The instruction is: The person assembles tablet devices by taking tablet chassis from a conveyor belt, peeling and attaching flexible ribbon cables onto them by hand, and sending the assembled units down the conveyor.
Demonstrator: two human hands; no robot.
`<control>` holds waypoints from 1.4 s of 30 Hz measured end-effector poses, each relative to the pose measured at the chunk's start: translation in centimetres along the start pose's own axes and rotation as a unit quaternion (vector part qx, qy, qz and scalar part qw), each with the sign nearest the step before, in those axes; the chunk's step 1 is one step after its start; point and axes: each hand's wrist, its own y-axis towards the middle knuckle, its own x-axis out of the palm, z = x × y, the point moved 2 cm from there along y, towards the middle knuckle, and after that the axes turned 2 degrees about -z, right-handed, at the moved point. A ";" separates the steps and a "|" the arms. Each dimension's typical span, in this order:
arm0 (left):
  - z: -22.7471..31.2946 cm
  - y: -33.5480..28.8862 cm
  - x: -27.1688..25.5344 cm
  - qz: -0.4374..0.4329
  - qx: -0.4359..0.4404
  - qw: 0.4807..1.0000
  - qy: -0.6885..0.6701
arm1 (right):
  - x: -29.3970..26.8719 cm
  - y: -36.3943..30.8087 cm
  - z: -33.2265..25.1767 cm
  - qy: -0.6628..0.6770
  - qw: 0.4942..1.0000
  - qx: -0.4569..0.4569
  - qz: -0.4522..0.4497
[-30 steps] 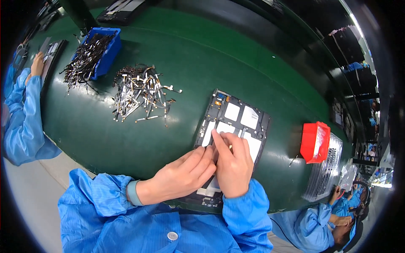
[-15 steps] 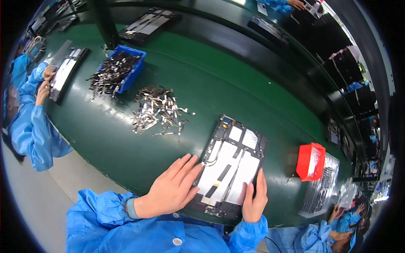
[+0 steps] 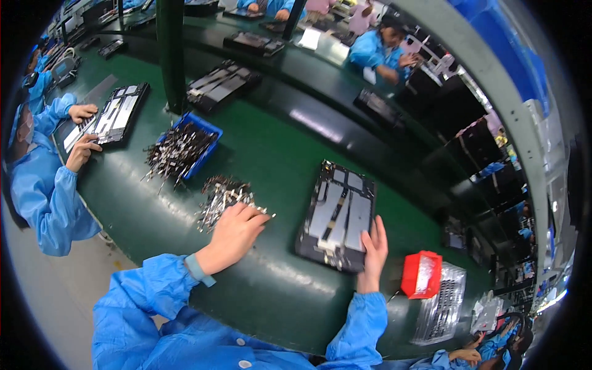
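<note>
- Apparently the step in hand is taking a part from the cable pile (image 3: 217, 196) with the left hand (image 3: 229, 242), while the right hand (image 3: 372, 259) minds the open flat device (image 3: 337, 213); that is a judgement from how the hands lie.
- As a judgement too, the next move calls for singling out one short cable from the tangle without dragging its neighbours along, and for keeping the device steady meanwhile.
- Left fingers: bent and bunched together, their tips at the near right edge of the pile. They hide what lies under them, so I cannot tell whether they pinch a cable or only touch the heap.
- Right fingers: fairly straight and parted from the thumb, not closed into a fist. They lie along the device's right edge, with the thumb at its lower right corner; a light rest seems likelier than a firm grip.
- The device lies on the green counter (image 3: 277, 293), its light grey panels and dark frame facing up.
- Left of the device, a little apart, is the cable pile; farther left and beyond is a blue bin (image 3: 208, 153) heaped with dark cables.
- Right of the device and nearer the person stands a red bin (image 3: 409, 273), beside clear plastic trays (image 3: 441, 308).
</note>
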 end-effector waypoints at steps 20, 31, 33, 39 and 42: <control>0.8 2.8 -2.1 -0.007 -0.027 0.984 -0.175 | 13.1 -2.8 1.7 -0.170 0.941 0.001 -0.294; 0.8 -2.9 -0.6 -0.150 0.180 0.969 0.074 | 9.1 -1.4 -2.1 -0.317 0.918 0.071 -0.226; -0.3 -3.6 -0.4 -0.190 0.199 0.949 0.152 | 6.6 -1.6 -2.5 -0.260 0.942 0.073 -0.200; -0.7 -1.3 -3.5 -0.157 0.167 0.965 0.128 | 4.3 -4.3 -6.5 -0.227 0.953 0.088 -0.179; 3.7 -0.7 -4.0 -0.158 0.055 0.972 -0.164 | 5.3 -6.1 -8.1 -0.188 0.959 0.094 -0.189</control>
